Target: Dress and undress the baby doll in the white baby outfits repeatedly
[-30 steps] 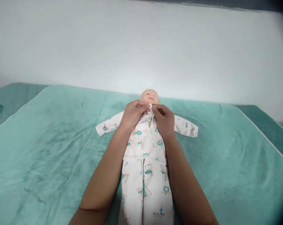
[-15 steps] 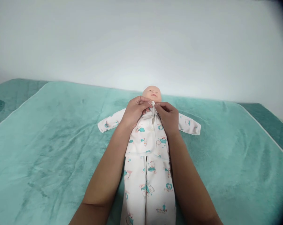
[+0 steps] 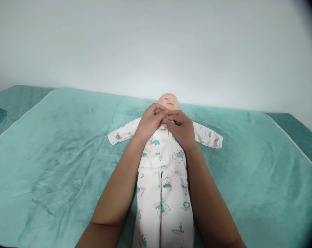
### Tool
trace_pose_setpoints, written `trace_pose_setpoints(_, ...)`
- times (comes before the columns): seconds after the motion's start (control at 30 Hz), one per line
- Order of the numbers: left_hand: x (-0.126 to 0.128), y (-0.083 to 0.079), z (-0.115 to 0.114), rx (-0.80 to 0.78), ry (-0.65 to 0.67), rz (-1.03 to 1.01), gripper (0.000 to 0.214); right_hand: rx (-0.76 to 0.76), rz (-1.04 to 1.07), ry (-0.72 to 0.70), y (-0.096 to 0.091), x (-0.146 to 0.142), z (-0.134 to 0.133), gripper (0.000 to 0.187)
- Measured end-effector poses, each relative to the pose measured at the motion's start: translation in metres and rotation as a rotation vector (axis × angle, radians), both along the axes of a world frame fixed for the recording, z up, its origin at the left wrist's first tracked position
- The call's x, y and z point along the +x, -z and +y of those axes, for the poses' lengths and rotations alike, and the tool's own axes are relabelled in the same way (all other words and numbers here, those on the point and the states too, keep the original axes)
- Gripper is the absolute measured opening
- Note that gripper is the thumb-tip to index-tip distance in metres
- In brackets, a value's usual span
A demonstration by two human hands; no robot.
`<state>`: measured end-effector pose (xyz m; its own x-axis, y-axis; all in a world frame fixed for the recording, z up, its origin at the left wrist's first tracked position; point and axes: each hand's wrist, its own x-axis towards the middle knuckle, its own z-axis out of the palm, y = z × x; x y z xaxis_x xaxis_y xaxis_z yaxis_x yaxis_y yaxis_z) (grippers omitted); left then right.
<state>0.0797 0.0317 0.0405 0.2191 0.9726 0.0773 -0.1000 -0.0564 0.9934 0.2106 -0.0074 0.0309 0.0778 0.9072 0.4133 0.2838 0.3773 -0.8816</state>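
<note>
A baby doll (image 3: 168, 98) lies on its back, its head pointing away from me. It wears a white printed baby shirt (image 3: 158, 151) with long sleeves spread to both sides. Matching white trousers (image 3: 175, 210) stretch toward me. At the neck, my left hand (image 3: 151, 120) is closed with its fingertips pinching the shirt's collar. Against it, my right hand (image 3: 182, 128) is closed on the other side of the same collar, thumb bent inward. The fingers of both hands meet and hide the collar's edges. Lower down, the front panels overlap.
A green plush blanket (image 3: 68, 155) with pale piping lies under the doll. Darker green fabric (image 3: 295, 132) shows beyond the piping on both sides. Behind the far edge rises a plain pale wall (image 3: 156, 44).
My right hand has moved left and my fingertips have come together over the collar. The gap at the neckline that showed before is now covered by my hands.
</note>
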Motion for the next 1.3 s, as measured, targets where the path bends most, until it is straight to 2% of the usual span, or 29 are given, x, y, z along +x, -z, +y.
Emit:
trace_pose_setpoints(0.17, -0.0003, 0.0023, 0.0014, 0.027, 0.03, -0.076, 0.017, -0.059, 0.304, 0.036, 0.0081, 0.002, 0.0065, 0.015)
trace_pose_setpoints(0.23, -0.0005, 0.0032, 0.0018, 0.033, 0.031, -0.098, 0.016, -0.08, 0.355, 0.05, 0.0099, 0.0023, 0.0089, 0.015)
trace_pose_setpoints(0.4, -0.0015, 0.0031, 0.0025, 0.038, 0.033, -0.096, 0.012, -0.136, 0.273, 0.038, 0.009, 0.002, 0.0099, 0.025)
trace_pose_setpoints(0.7, -0.0014, 0.0022, 0.0037, 0.05, 0.046, -0.068, 0.013, -0.105, 0.014, 0.178, 0.006, -0.0018, 0.0069, 0.015)
trace_pose_setpoints(0.93, 0.0, 0.0022, 0.0026, 0.057, 0.035, -0.048, 0.014, -0.127, 0.087, 0.142, 0.0054, -0.0018, 0.0061, 0.015)
trace_pose_setpoints(1.07, 0.0011, 0.0033, 0.0034, 0.086, -0.027, 0.002, 0.013, -0.118, 0.084, 0.147, 0.0044, -0.0026, 0.0059, 0.016)
trace_pose_setpoints(1.3, 0.0001, 0.0062, 0.0048, 0.083, -0.045, -0.006, 0.016, -0.141, 0.116, 0.162, 0.0057, -0.0014, 0.0077, 0.017)
